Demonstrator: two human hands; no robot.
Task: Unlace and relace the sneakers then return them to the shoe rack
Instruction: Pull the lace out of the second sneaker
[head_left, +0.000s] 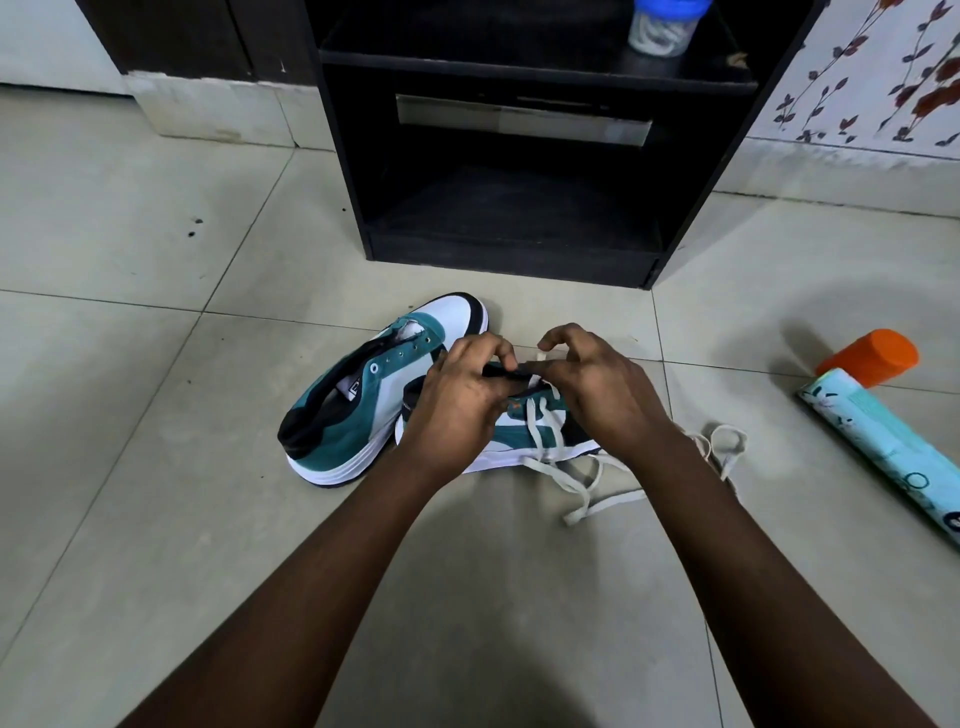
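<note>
Two teal, white and black sneakers lie on the tiled floor in front of a black shoe rack (524, 260). The left sneaker (363, 395) has bare eyelets and no lace. The right sneaker (524, 431) lies under my hands, with a white lace (550, 441) partly threaded and its loose ends trailing on the floor to the right. My left hand (457, 400) grips the right sneaker's dark tongue or upper edge. My right hand (597, 389) pinches the lace tip near the top eyelets.
A light blue tube with an orange cap (878, 410) lies on the floor at the right. A clear jar with a blue lid (660, 26) stands on the rack's upper shelf. A floral-patterned wall (872, 78) is at the back right.
</note>
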